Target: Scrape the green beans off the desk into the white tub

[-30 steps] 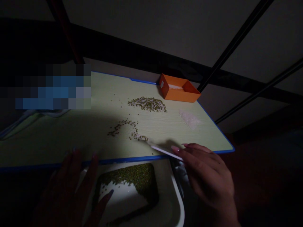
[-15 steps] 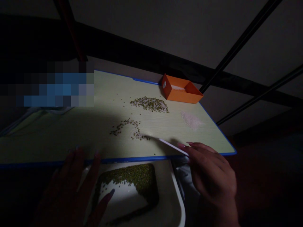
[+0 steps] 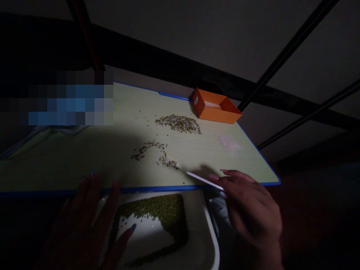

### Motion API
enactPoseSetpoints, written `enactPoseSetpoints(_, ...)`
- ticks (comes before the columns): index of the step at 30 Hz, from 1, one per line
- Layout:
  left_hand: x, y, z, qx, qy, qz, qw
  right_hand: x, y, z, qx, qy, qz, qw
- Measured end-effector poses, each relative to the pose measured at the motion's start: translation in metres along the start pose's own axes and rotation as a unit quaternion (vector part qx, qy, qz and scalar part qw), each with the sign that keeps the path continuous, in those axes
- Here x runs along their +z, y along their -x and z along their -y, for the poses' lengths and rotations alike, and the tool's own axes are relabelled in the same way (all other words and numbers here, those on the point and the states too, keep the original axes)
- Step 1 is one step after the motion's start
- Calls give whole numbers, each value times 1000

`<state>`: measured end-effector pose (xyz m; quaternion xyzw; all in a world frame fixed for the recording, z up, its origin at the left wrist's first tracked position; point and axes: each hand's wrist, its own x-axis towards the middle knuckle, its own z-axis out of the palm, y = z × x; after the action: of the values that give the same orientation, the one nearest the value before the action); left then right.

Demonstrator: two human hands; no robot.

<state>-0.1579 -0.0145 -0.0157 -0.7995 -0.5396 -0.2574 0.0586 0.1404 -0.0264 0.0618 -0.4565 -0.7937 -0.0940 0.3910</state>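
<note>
In my right hand [image 3: 250, 210] is a thin white stick [image 3: 204, 180], pinched between the fingers. Its blurred, tapered tip touches a small scatter of green beans mixed with pale grains [image 3: 168, 162] on the pale tabletop [image 3: 112, 150]. My left hand [image 3: 92, 221] is dim, its fingers spread at the table's blue front edge, the thumb over a white tray [image 3: 215, 243]. Green beans [image 3: 165, 206], like mung beans, lie along the tray's sides around a bare white patch. A larger mixed heap of beans and pale grains [image 3: 178, 123] lies farther back.
An orange open box [image 3: 219, 114] with white grains inside stands at the back right. A separate pile of pale grains [image 3: 229, 143] lies in front of it. Crumpled, pale plastic-like material [image 3: 70, 129] rests at the left, below a pixelated area. A wall rises behind.
The white stick's tip has shifted slightly right and toward me, among the small scatter of beans. My left hand stays almost still.
</note>
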Motion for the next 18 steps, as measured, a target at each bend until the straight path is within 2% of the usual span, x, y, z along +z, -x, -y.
enactPoseSetpoints(8, -2, 0, -3, -16, 16, 1, 1000, -1, 0, 3, -9, -12, 14, 1000)
enactPoseSetpoints(18, -2, -1, 0, 7, -9, -2, 1000, 3, -6, 2, -20, -3, 15, 1000)
